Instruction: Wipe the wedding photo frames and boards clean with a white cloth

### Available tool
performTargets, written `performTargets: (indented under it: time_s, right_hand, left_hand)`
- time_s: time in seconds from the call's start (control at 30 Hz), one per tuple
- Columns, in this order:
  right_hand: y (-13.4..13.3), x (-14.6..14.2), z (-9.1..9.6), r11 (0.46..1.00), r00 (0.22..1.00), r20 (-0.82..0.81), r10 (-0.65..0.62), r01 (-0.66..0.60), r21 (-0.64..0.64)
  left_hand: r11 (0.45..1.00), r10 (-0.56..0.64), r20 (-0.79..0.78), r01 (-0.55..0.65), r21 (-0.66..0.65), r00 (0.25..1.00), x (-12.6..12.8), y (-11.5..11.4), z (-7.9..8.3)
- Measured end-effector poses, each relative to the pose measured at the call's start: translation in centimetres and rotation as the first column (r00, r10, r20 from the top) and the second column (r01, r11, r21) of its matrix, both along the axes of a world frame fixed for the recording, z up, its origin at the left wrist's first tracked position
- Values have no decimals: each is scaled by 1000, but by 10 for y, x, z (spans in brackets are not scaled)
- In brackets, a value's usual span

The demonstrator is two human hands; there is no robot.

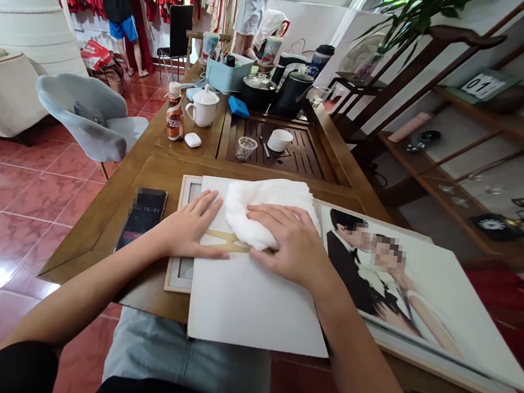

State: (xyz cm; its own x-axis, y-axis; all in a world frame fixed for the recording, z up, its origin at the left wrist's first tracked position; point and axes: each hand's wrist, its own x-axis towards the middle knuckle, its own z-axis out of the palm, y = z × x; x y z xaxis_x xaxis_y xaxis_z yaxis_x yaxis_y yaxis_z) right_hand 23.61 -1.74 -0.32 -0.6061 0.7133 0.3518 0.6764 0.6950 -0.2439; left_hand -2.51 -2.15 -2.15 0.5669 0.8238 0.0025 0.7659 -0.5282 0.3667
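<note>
A white board (258,316) lies in front of me at the table's near edge, on top of a pale wooden frame (178,285) that shows along its left side. Spread flat, my left hand (188,229) presses on the board's left part, next to a tan mark (226,241). My right hand (288,240) is bent over a wad of white cloth (262,196) and holds it down against the board. Part of the wad is hidden under the fingers. To the right lies a large framed photo (426,291) of a couple.
On the wooden table (151,168) are a phone (146,212), a drink bottle (175,114), a lidded white mug (203,106), a small clear cup (246,148) and a white bowl (280,140). A grey chair (94,117) stands left; shelves (502,117) are at right. Two people stand far back.
</note>
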Motion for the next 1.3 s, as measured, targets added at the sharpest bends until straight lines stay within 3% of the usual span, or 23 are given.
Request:
performTargets:
  time_s: [0.1, 0.3, 0.87, 1.3]
  right_hand:
    - [0, 0, 0, 1000, 1000, -4, -16, 16, 0]
    - [0, 1, 0, 993, 993, -18, 115, -116, -36]
    - [1, -1, -1, 999, 999, -9, -41, 41, 13]
    - [1, 0, -3, 999, 999, 28, -18, 17, 37]
  left_hand:
    - [1000, 2, 6, -2, 7, 1000, 0, 0, -2]
    - [1000, -15, 38, 14, 19, 999, -1, 1, -2]
    - [1000, -6, 6, 6, 16, 1000, -2, 1, -1]
    - [1000, -7, -5, 7, 27, 1000, -2, 1, -1]
